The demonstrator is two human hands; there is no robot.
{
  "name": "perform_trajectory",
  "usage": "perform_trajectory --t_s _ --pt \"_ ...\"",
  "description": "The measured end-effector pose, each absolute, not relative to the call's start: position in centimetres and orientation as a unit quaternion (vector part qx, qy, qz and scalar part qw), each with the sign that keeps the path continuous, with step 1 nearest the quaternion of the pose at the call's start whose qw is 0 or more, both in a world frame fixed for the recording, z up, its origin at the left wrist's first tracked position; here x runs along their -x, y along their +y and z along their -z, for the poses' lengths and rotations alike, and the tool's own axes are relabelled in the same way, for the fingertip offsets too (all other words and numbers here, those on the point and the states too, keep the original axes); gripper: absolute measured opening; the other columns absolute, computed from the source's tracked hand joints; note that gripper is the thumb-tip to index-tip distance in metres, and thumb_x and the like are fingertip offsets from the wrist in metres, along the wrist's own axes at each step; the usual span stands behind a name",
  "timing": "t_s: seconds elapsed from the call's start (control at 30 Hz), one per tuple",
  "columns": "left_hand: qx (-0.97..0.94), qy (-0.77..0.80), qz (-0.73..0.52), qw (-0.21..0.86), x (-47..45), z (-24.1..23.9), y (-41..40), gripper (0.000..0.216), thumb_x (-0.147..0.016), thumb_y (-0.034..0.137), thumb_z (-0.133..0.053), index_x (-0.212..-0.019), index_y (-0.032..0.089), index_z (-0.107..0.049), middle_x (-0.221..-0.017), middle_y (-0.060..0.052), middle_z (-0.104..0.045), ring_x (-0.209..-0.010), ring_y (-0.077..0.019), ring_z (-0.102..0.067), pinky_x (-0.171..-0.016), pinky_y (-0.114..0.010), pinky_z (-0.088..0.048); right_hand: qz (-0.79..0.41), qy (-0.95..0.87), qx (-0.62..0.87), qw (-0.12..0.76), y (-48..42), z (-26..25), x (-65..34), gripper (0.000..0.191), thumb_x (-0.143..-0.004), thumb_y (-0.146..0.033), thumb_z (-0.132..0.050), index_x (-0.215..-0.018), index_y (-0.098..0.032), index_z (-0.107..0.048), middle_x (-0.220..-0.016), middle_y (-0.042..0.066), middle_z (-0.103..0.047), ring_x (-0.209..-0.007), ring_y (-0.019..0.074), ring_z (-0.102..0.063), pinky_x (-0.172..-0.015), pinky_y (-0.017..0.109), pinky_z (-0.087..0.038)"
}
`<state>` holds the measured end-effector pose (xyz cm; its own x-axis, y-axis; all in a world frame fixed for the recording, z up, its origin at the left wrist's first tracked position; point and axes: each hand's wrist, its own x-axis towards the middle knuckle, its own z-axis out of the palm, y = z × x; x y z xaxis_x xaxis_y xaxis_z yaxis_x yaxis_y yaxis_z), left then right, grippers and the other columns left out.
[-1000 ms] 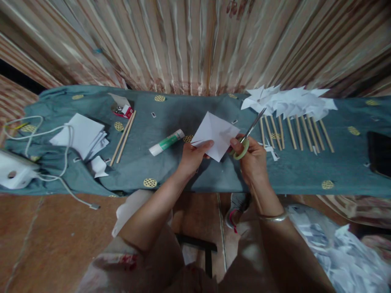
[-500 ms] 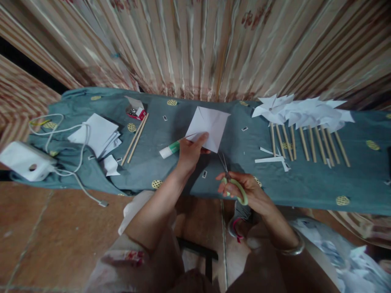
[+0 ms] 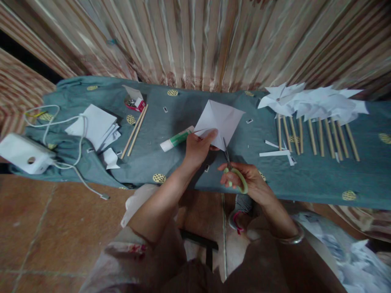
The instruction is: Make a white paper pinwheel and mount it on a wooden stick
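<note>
My left hand (image 3: pixel 199 147) pinches a square white sheet of paper (image 3: pixel 222 118) by its near left side, thumb on top. Creases run across the sheet, and a slit shows near the thumb. In my right hand (image 3: pixel 241 178) are scissors (image 3: pixel 243 185) with pale green handles, fingers through the loops. Their blades lie at the paper's near corner, one of them over the sheet. A glue stick (image 3: pixel 177 140) with a green and white body rests on the cloth just left of my left hand.
Several paper pinwheels (image 3: pixel 317 103) on wooden sticks lie at the right, near paper strips (image 3: pixel 275 153). Leftward are two loose sticks (image 3: pixel 137 130), a small red box (image 3: pixel 134 102) of metal pins, stacked paper (image 3: pixel 94 124) and a white power bank (image 3: pixel 26 154) with a cable. A patterned green cloth (image 3: pixel 183 171) covers the table.
The scissors have come up to the paper's near corner, with the blades now at its edge. My left hand and the sheet have shifted slightly right. The camera view has moved a little.
</note>
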<state>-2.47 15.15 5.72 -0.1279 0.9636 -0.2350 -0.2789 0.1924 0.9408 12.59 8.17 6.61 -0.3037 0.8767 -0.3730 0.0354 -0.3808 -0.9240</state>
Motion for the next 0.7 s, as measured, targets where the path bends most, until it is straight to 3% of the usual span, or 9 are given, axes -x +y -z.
perform_trajectory --t_s 0.43,0.7 --pt "-0.316 0.525 -0.54 0.577 2.24 -5.96 14.92 0.012 -0.074 0.027 -0.071 -0.074 0.016 -0.067 -0.065 0.0 -0.068 -0.052 -0.0109 -0.061 -0.048 -0.021 -0.054 -0.67 -0.438 0.52 0.298 8.16 -7.05 -12.42 0.049 -0.06 -0.062 -0.079 -0.082 -0.02 -0.069 -0.061 -0.001 -0.064 -0.05 0.0105 -0.055 -0.044 0.022 -0.045" --pt "-0.321 0.504 -0.553 0.581 2.3 -5.75 14.89 0.011 -0.074 0.026 -0.07 -0.076 0.015 -0.067 -0.064 0.001 -0.067 -0.05 -0.0098 -0.059 -0.047 -0.021 -0.054 -0.671 -0.444 0.514 0.297 8.26 -6.82 -12.52 0.043 -0.061 -0.054 -0.081 -0.082 -0.019 -0.068 -0.061 -0.001 -0.064 -0.049 0.0097 -0.055 -0.043 0.021 -0.044"
